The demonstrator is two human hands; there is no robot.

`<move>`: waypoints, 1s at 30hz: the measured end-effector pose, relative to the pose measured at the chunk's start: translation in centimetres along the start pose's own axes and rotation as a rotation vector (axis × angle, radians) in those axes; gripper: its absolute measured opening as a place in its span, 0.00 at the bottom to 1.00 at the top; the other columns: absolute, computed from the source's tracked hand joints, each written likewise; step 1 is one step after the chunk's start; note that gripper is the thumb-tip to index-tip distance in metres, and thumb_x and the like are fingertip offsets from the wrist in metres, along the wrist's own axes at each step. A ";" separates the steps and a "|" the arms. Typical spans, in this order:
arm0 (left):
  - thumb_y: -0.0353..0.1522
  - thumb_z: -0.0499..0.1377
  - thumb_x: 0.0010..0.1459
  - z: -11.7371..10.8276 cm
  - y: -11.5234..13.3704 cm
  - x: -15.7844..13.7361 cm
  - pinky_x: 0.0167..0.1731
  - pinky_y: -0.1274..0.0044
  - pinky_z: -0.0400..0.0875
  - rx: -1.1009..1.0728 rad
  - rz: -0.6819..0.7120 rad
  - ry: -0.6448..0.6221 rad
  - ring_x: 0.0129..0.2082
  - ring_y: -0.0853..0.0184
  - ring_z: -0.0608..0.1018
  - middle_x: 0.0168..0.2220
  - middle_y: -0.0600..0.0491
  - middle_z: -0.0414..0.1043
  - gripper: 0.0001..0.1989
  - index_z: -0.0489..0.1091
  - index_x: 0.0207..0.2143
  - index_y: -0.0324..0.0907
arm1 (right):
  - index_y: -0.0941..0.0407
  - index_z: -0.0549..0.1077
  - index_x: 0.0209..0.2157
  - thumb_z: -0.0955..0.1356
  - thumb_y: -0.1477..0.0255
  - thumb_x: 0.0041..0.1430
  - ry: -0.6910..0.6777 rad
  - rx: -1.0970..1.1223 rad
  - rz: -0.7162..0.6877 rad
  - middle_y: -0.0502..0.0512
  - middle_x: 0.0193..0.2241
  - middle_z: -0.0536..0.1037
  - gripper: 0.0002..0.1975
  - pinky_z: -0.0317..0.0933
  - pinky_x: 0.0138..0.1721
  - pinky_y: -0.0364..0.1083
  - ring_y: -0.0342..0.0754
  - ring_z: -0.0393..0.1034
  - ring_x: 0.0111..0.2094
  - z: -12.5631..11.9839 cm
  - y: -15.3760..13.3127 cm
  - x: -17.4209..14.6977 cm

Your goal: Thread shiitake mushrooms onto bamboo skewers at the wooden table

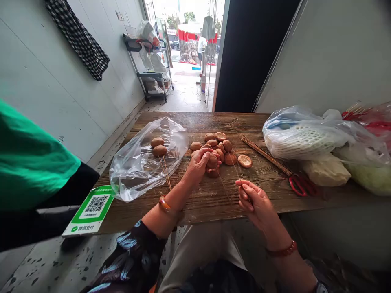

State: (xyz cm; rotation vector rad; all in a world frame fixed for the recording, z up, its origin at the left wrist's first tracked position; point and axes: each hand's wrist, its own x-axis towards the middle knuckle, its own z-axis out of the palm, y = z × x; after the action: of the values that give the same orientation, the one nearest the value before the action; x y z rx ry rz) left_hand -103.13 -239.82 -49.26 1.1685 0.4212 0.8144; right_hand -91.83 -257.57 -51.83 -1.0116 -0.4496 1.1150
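Note:
Over the wooden table, my left hand (198, 165) is closed around a brown mushroom cap (211, 161). A thin wooden skewer (222, 180) slants down from beside that mushroom; whether it pierces the cap I cannot tell. My right hand (255, 199), to the right and nearer the table's front edge, pinches another thin skewer (233, 163) that points up toward the pile. Just beyond my left hand lies the pile of mushrooms (220, 137), with one mushroom (244, 161) lying underside up at its right. On a clear plastic bag (131, 175), two mushrooms (159, 151) sit on skewers (166, 173).
A bundle of skewers (265, 154) lies right of the pile, next to red-handled scissors (299, 186). Plastic bags of produce (305, 134) crowd the table's right end. A green QR-code card (93, 207) is at the left corner. A person in a green top (33, 162) is at left.

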 end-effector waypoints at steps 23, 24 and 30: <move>0.44 0.69 0.49 -0.4 1.6 -0.9 0.26 0.77 0.71 0.077 -0.073 -0.135 0.23 0.65 0.79 0.22 0.51 0.75 0.19 0.75 0.29 0.36 | 0.57 0.78 0.31 0.67 0.56 0.61 -0.016 -0.864 -0.436 0.54 0.28 0.78 0.19 0.60 0.34 0.45 0.49 0.70 0.31 0.9 0.3 3.8; 0.45 0.69 0.48 -0.3 1.6 -0.9 0.26 0.77 0.70 0.071 -0.069 -0.131 0.23 0.65 0.79 0.22 0.51 0.74 0.20 0.75 0.29 0.35 | 0.57 0.78 0.30 0.68 0.55 0.59 0.037 -0.822 -0.433 0.54 0.27 0.78 0.19 0.60 0.33 0.45 0.49 0.70 0.31 0.6 0.4 4.1; 0.45 0.70 0.48 0.2 0.8 -1.3 0.26 0.77 0.71 0.046 -0.111 -0.162 0.22 0.67 0.78 0.24 0.51 0.74 0.20 0.75 0.30 0.35 | 0.57 0.76 0.29 0.73 0.50 0.47 0.283 -0.343 -0.367 0.45 0.17 0.67 0.23 0.49 0.19 0.42 0.40 0.54 0.18 1.1 0.4 6.4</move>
State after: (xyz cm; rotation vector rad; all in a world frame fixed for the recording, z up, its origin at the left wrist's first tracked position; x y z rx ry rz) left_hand -104.08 -240.82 -48.63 1.2332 0.3685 0.6119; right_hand -90.23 -251.34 -52.72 -1.3033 -0.5811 0.5646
